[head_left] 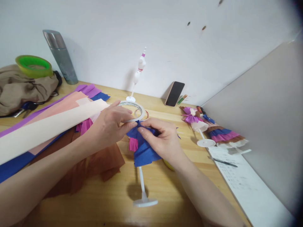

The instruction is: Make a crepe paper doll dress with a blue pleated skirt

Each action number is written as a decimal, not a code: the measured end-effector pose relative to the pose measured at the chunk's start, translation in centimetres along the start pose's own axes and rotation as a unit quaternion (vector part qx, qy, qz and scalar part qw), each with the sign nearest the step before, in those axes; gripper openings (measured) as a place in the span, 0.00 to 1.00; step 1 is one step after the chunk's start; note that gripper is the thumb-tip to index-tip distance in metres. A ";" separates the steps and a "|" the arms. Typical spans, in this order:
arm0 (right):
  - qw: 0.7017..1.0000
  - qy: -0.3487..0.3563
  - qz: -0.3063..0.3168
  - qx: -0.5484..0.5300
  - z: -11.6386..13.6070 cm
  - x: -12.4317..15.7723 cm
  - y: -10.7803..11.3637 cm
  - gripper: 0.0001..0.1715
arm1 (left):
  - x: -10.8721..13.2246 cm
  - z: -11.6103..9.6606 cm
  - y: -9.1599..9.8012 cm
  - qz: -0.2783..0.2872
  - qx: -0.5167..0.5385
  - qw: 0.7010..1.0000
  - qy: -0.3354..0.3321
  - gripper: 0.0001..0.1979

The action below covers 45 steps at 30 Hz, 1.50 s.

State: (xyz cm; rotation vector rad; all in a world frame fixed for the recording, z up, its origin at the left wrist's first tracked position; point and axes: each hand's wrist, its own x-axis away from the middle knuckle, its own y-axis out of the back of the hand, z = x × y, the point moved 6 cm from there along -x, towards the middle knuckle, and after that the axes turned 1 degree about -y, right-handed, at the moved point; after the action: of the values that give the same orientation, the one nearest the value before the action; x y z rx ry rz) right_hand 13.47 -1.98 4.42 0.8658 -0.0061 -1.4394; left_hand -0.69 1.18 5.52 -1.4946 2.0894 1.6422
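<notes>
My left hand (110, 124) is closed on a roll of white tape (132, 110), fingertips pinching at the top of a blue crepe-paper dress (143, 151). My right hand (161, 138) pinches the same blue paper from the right. The dress has a pink layer (133, 144) showing at its left and sits on a white doll stand (144, 195) with a round base on the wooden desk (113, 195).
Rolled and flat crepe sheets in cream, pink, purple, blue and brown (47, 126) lie at left. A finished doll (208, 129) lies at right beside a printed sheet with a pen (224, 162). A bare doll on a stand (139, 72), phone (174, 93), flask (60, 56) and bag (23, 85) line the wall.
</notes>
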 end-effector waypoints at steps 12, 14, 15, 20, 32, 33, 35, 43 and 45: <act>0.996 -0.065 -0.031 -0.045 -1.0 -0.2 0.4 0.05 | -0.2 -0.2 0.3 -0.006 -0.018 0.999 -0.037 0.16; 0.997 -0.051 -0.022 -0.052 -0.9 -0.2 0.2 0.06 | -0.1 -0.3 0.3 -0.008 -0.022 0.999 -0.048 0.16; 0.997 -0.045 -0.017 -0.054 -0.9 -0.2 0.1 0.06 | -0.1 -0.4 0.3 -0.009 -0.023 0.998 -0.052 0.15; 0.998 -0.033 -0.010 -0.061 -0.5 -0.2 0.0 0.07 | -0.1 -0.6 0.2 -0.016 -0.025 0.997 -0.078 0.15; 0.994 -0.101 -0.037 -0.012 -2.1 -0.4 0.4 0.10 | -0.3 -0.7 0.1 0.009 -0.039 0.996 -0.075 0.15; 0.994 -0.100 -0.037 -0.009 -2.2 -0.4 0.4 0.10 | -0.3 -0.7 0.1 0.010 -0.037 0.996 -0.080 0.15; 0.995 -0.098 -0.035 -0.006 -2.2 -0.4 0.3 0.10 | -0.2 -0.8 0.1 0.009 -0.033 0.995 -0.089 0.14; 0.992 -0.126 -0.023 -0.018 -2.4 -0.3 0.1 0.12 | -0.3 -0.8 -0.2 0.028 -0.017 0.996 -0.083 0.14; 0.991 -0.132 -0.023 -0.017 -2.6 -0.4 -0.1 0.14 | -0.3 -0.7 -0.4 0.041 -0.002 0.997 -0.069 0.14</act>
State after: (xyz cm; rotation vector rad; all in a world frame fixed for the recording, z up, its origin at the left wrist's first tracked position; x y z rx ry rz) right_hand 14.63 -0.36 2.75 0.6465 -0.1619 -1.5843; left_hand 0.01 0.84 5.70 -1.2724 2.0996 1.7259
